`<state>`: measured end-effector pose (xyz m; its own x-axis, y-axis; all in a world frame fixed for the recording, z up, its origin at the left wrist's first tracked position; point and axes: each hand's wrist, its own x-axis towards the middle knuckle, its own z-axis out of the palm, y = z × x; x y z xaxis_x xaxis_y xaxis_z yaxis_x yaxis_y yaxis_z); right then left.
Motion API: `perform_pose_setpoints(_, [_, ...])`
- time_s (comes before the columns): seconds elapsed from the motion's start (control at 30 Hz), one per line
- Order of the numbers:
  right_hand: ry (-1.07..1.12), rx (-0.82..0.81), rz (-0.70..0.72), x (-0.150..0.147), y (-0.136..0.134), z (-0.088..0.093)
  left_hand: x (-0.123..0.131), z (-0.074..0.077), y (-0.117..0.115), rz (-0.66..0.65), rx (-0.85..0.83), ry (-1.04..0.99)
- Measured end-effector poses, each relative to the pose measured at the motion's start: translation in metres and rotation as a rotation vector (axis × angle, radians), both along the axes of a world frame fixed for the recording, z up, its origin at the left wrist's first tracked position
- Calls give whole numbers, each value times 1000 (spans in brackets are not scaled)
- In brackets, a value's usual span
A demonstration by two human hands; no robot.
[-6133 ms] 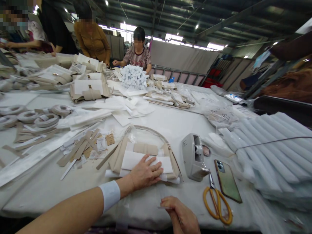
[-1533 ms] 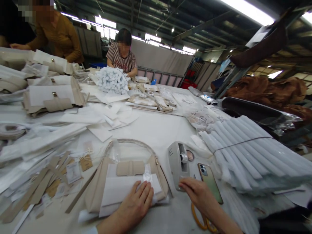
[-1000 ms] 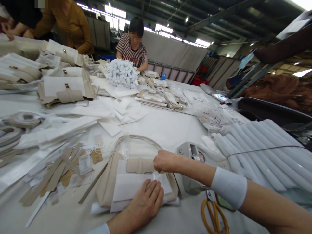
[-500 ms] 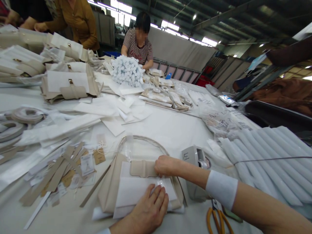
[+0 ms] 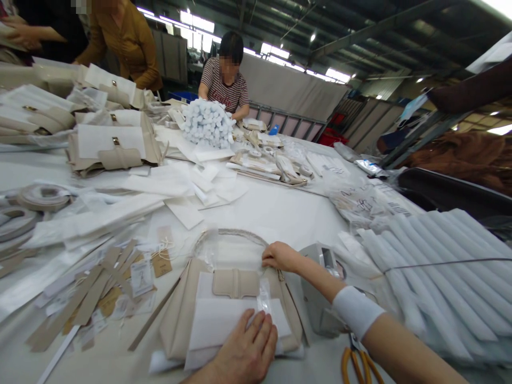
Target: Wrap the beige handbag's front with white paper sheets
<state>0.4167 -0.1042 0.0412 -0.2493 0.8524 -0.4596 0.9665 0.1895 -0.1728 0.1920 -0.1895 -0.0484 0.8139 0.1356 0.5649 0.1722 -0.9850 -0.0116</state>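
A beige handbag lies in front of me with white paper over its front and its braided handle arched away from me. My left hand lies flat on the paper, fingers stretched out. At the right end of the handle is my right hand, its fingers curled together; what they pinch is hidden. A clear plastic strip runs from near the left fingertips up toward the right hand. The beige flap tab sits between the hands and the handle.
Right of the bag stands a grey tape dispenser, with orange-handled scissors nearer me. White foam rolls lie bundled farther right. Tags and beige strips litter the left. Other handbags and co-workers are beyond.
My right hand has moved up and slightly right, from beside the flap tab to the handle's right end. My left hand stays on the paper.
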Motion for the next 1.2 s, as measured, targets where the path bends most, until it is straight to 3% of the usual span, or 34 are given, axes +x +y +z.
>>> perform_pose_setpoints(0.1, [72,82,-33,-9,-37,3,0,-2,-1,-1,-10,5])
perform_pose_setpoints(0.27, [113,213,-122,-27,-81,-11,-1,-1,-2,-10,-32,49])
perform_pose_setpoints(0.67, [34,117,-54,-24,-75,-16,-9,23,5,-30,-51,136])
perform_pose_setpoints(0.93, [-67,243,-66,-32,-88,-27,-9,15,4,-99,-208,76])
perform_pose_setpoints(1.07, [62,434,-190,-42,-98,-23,-10,11,4,-136,-227,73])
perform_pose_setpoints(1.13, [278,576,-345,-57,-103,-22,-10,10,5,-146,-232,72])
perform_pose_setpoints(1.2, [537,608,-539,-78,-107,-25,-8,7,5,-148,-229,58])
